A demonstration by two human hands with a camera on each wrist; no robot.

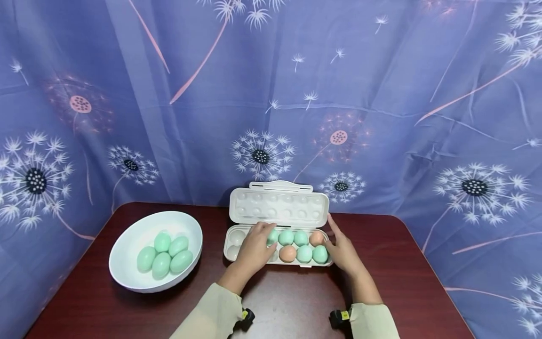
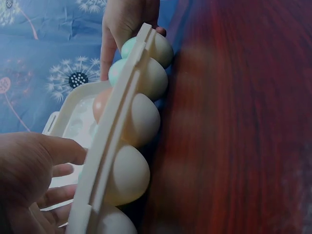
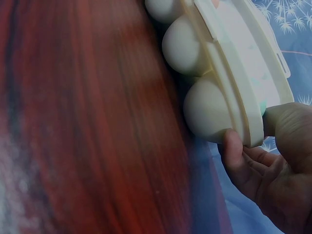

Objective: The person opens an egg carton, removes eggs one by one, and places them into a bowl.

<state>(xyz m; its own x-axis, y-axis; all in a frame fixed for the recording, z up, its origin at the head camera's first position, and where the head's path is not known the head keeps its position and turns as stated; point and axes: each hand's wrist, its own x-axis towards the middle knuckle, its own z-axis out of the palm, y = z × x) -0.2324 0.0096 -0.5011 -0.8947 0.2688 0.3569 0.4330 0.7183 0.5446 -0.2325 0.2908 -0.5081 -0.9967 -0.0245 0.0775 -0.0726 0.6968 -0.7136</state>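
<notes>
A pale egg carton [image 1: 279, 264] sits on the table with its lid [image 1: 279, 205] raised. Orange and green eggs [image 1: 304, 254] fill its right part, and cells at its left end hold none. My left hand [image 1: 254, 245] is over the carton, thumb and index finger on either side of a green egg [image 1: 272, 237] in the back row; its contact is partly hidden. With my right hand [image 1: 345, 256] I grip the carton's right end. In the right wrist view one fingertip [image 3: 233, 139] touches the outside of the end cup.
A white bowl [image 1: 123, 263] with several green eggs [image 1: 162, 241] stands on the left of the dark red wooden table [image 1: 296, 301]. Blue dandelion-print cloth [image 1: 271, 108] hangs close behind the carton and along both sides of the table.
</notes>
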